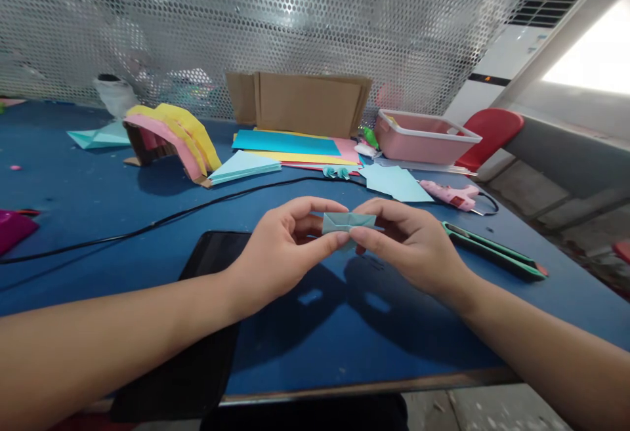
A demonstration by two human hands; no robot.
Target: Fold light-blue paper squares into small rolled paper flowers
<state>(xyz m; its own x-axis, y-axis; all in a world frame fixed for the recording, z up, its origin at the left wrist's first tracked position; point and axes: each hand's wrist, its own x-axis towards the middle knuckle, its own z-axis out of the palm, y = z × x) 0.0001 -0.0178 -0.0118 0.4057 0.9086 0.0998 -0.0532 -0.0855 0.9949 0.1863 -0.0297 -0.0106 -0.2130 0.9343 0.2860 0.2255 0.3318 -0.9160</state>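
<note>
A small folded piece of light blue paper (348, 222) is held above the blue table (98, 208), pinched from both ends. My left hand (283, 247) grips its left end between thumb and fingers. Its right end sits in the closed fingers of my right hand (411, 244). A black tablet (207, 326) lies flat under my left forearm.
A black cable (162, 220) crosses the table. Behind lie coloured paper sheets (290, 145), light blue cut pieces (396, 183), a pink and yellow paper arch (172, 136), cardboard (305, 100), a pink tub (426, 136), a pink glue gun (450, 195) and a green utility knife (492, 250).
</note>
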